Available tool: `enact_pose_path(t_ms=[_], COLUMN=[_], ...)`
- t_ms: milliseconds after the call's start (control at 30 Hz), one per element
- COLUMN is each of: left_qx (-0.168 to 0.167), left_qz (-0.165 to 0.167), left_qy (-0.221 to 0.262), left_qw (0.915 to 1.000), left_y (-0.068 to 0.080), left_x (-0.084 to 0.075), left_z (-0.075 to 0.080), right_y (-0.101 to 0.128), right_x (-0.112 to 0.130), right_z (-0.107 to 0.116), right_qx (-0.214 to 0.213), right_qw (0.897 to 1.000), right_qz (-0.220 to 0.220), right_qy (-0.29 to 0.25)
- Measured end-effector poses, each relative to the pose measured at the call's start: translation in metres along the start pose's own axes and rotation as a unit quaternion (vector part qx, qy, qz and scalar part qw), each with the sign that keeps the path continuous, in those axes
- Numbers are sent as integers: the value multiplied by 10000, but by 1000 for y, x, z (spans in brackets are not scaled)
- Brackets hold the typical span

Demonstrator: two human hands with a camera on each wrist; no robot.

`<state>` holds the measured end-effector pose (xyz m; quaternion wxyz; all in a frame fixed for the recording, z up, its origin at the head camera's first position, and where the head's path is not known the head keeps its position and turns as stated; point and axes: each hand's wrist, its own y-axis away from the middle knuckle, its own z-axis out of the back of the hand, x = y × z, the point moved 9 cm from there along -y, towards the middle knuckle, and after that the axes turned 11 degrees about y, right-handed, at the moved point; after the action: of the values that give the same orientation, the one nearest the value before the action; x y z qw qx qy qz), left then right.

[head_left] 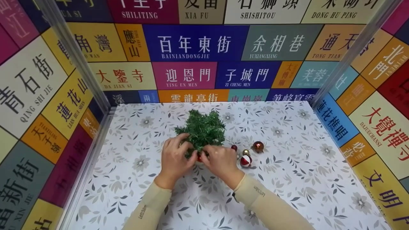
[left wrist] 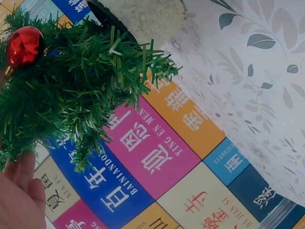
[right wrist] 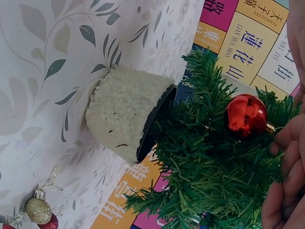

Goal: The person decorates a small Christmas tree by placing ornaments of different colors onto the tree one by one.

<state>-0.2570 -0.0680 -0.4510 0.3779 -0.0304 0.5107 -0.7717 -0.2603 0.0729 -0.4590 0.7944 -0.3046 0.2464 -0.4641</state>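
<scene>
A small green artificial Christmas tree (head_left: 204,127) stands on the patterned table, its base wrapped in cream fleece (right wrist: 126,112). On the tree's near side hangs a shiny red Christmas ball (right wrist: 245,114) with a gold cap. My left hand (head_left: 177,158) is at the tree's near left, fingers curled at the branches beside the ball; its fingertips are partly hidden in the green. From the right, my right hand (head_left: 222,161) pinches at the ball's cap with thumb and forefinger. Its exact hold on the loop is hidden.
Right of the tree lie several loose ornaments: a red-and-white ball (head_left: 245,160), a small gold ball (right wrist: 39,211), a dark red one (head_left: 234,148) and a brown-red ball (head_left: 258,146). Sign-printed walls (head_left: 196,43) enclose the table (head_left: 281,191) at the back and sides.
</scene>
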Motion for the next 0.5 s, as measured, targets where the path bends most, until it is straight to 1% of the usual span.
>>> enact_pose_path(t_ms=[133, 267, 367, 500], left_qx=[-25, -99, -139, -137], left_qz=[-33, -82, -97, -99], left_qy=[37, 90, 92, 61], left_qw=[10000, 9999, 9998, 9998], left_y=[-1, -1, -1, -2], left_x=[0, -1, -1, -2], left_z=[0, 1, 1, 1], right_y=[-1, -3, -4, -5], right_x=[0, -1, -2, -2], right_z=[2, 7, 9, 9], right_qx=[-33, -229, -340, -386], right_qw=[9999, 9991, 9986, 9984], right_qz=[41, 66, 88, 121], right_qy=[-139, -357, -399, -386])
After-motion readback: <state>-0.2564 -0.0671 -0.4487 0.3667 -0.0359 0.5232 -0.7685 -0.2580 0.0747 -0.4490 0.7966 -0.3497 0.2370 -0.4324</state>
